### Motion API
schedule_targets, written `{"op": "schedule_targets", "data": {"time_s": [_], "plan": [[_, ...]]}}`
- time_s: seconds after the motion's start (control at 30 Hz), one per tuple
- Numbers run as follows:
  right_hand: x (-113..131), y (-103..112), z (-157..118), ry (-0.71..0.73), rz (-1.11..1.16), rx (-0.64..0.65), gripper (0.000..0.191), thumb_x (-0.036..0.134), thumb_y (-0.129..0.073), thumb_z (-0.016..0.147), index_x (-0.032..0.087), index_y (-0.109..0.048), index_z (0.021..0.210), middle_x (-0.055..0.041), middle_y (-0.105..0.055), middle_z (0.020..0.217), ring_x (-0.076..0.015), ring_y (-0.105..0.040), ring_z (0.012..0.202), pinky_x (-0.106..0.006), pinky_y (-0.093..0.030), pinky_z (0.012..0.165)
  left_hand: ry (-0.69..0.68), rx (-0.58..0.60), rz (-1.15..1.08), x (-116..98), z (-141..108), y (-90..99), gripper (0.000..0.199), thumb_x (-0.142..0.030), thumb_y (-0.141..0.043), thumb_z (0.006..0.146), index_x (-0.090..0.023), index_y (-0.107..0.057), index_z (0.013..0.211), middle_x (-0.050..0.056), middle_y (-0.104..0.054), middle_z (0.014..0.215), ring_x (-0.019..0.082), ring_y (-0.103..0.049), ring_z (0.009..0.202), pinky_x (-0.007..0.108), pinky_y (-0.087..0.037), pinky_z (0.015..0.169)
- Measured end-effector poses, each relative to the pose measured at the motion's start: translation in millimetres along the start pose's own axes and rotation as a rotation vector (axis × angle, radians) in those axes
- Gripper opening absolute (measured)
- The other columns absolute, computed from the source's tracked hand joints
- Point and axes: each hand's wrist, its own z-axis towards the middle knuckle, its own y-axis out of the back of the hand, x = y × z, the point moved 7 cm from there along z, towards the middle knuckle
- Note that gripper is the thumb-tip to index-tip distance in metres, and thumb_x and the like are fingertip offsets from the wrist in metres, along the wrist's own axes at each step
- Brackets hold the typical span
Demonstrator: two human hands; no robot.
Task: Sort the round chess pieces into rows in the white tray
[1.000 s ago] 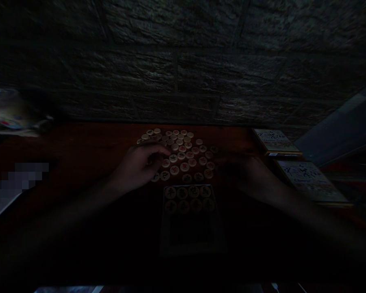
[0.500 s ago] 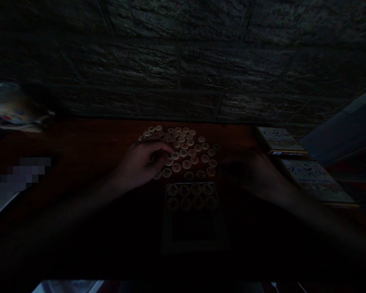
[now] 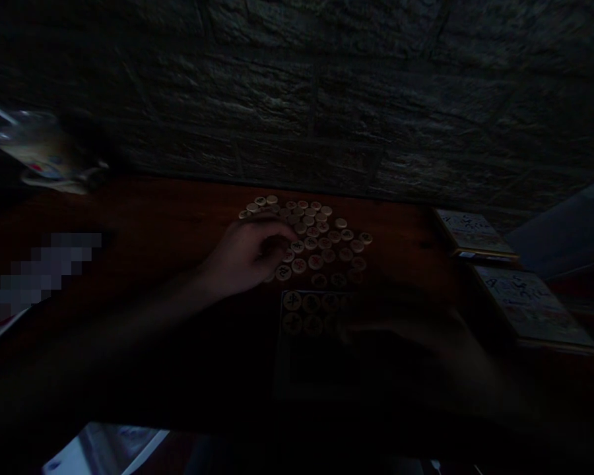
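Observation:
Round Chinese chess pieces (image 3: 315, 262), some with red and some with black characters, lie loosely spread on the dark wooden table (image 3: 178, 211). My left hand (image 3: 250, 254) is at the left side of this spread, its fingers curved, with a gap between thumb and forefinger over the pieces. A shallow box (image 3: 283, 356) in front holds rows of pieces, with dark characters on those that show. Across the box's right part reaches my right hand (image 3: 410, 330), dark and blurred. It hides some of the boxed pieces, and its fingertips cannot be made out.
Two flat printed boxes (image 3: 475, 231) lie at the right, one nearer than the other. A clear cup (image 3: 49, 158) with a straw stands at the far left. Behind the table rises a rough stone wall (image 3: 277, 99). The light is very dim.
My right hand has moved from the right edge of the loose pieces toward me, over the box. My left hand stays by the pieces. The view has shifted slightly.

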Motion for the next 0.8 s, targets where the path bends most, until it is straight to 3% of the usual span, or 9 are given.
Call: {"op": "schedule_targets", "data": {"time_s": [0.2, 0.43, 0.67, 0.8], "plan": [[8, -17, -5, 0.121, -0.035, 0.155, 0.025, 0.018, -0.064, 0.093, 0.022, -0.069, 0.118, -0.0057, -0.076, 0.112, -0.0195, -0.069, 0.109, -0.035, -0.055, 0.097, -0.010, -0.003, -0.026, -1, 1, -1.4, 0.025, -0.018, -0.054, 0.089, -0.020, -0.074, 0.105, 0.004, -0.076, 0.108, 0.020, -0.071, 0.098, 0.032, -0.055, 0.084], [21, -20, 2, 0.167, -0.120, 0.159, 0.021, 0.020, -0.060, 0.096, 0.023, -0.072, 0.113, -0.0046, -0.079, 0.108, -0.0202, -0.073, 0.102, -0.035, -0.057, 0.098, -0.070, -0.016, -0.008, -3, 1, -4.5, 0.024, -0.014, -0.056, 0.087, -0.019, -0.074, 0.103, 0.004, -0.076, 0.104, 0.019, -0.071, 0.094, 0.032, -0.054, 0.082], [14, -43, 9, 0.154, -0.095, 0.173, 0.040, 0.020, -0.072, 0.085, 0.040, -0.071, 0.119, 0.0030, -0.078, 0.112, -0.0241, -0.072, 0.108, -0.040, -0.059, 0.097, -0.083, -0.021, -0.023, -5, 1, -5.2, 0.024, -0.013, -0.058, 0.087, -0.018, -0.075, 0.103, 0.005, -0.076, 0.103, 0.020, -0.071, 0.095, 0.033, -0.054, 0.083], [10, -48, 9, 0.149, -0.109, 0.171, 0.045, 0.018, -0.071, 0.086, 0.040, -0.069, 0.124, 0.0030, -0.077, 0.118, -0.0252, -0.071, 0.113, -0.042, -0.058, 0.102, -0.108, -0.018, -0.033, -8, 1, -5.6, 0.024, -0.011, -0.058, 0.087, -0.017, -0.075, 0.102, 0.006, -0.077, 0.103, 0.020, -0.071, 0.096, 0.034, -0.053, 0.085]]}}
